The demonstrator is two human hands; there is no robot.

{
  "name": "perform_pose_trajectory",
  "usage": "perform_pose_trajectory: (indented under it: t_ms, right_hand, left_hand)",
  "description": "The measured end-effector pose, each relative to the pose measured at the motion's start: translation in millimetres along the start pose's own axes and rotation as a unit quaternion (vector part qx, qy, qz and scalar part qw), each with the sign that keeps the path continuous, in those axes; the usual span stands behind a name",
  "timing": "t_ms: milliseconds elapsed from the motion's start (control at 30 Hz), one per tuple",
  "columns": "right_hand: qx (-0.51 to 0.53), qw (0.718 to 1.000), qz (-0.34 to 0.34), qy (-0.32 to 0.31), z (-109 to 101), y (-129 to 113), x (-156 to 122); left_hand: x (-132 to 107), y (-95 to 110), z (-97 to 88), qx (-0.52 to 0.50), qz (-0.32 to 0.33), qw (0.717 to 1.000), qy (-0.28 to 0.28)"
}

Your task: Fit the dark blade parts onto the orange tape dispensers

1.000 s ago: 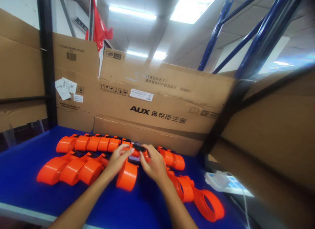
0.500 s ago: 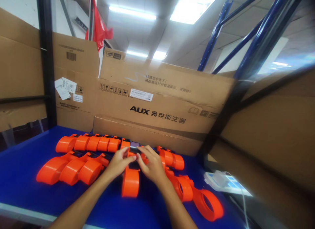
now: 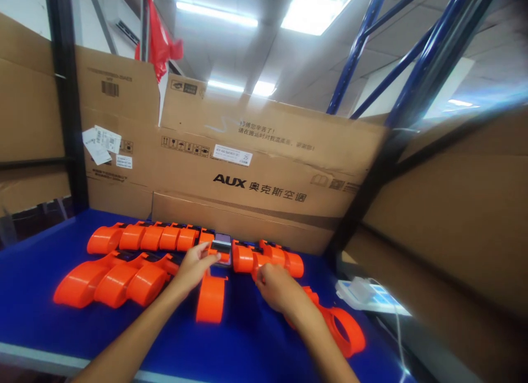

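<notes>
My left hand (image 3: 193, 267) pinches a narrow orange strip (image 3: 223, 257) between thumb and fingers, in front of a small dark rectangular device (image 3: 221, 243) with a purplish top face. Right of it, my right hand (image 3: 275, 284) is closed, fingers curled downward beside a glossy orange loop (image 3: 259, 260); what they hold, if anything, is hidden. Just below the left fingertips, a separate orange loop (image 3: 211, 300) lies on the blue tabletop (image 3: 173, 339). More orange loops (image 3: 243, 256) with dark end pieces stand between the device and my right hand.
Two rows of orange loops (image 3: 150, 284) lie to the left. At right are further loops (image 3: 350, 333) and a white power strip (image 3: 371, 296) with a cable. A cardboard wall (image 3: 185, 179) backs the table, with a dark metal post (image 3: 68, 125) at left.
My right hand has left the strip at the device and moved right and slightly down to the orange loops, its fingers curling. My left hand stays on the strip. The view has shifted slightly.
</notes>
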State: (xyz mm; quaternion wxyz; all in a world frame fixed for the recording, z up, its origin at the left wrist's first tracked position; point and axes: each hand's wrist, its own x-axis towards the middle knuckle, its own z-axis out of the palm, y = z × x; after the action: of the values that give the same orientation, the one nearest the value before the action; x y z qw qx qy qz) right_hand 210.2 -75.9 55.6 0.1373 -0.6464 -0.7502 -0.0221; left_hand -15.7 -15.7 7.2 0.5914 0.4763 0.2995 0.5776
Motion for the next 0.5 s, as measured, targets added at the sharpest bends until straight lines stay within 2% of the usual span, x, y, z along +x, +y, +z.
perform_pose_trajectory:
  t_ms: [233, 500]
  right_hand:
    - [-0.140, 0.985, 0.055, -0.081, 18.7, -3.0, -8.0]
    - [-0.156, 0.984, 0.038, -0.082, 18.8, -5.1, -15.1]
  left_hand:
    - [-1.0, 3.1, 1.1, -0.001, -0.002, 1.000, -0.013]
    - [-2.3, 0.3, 1.2, 0.008, -0.010, 1.000, -0.009]
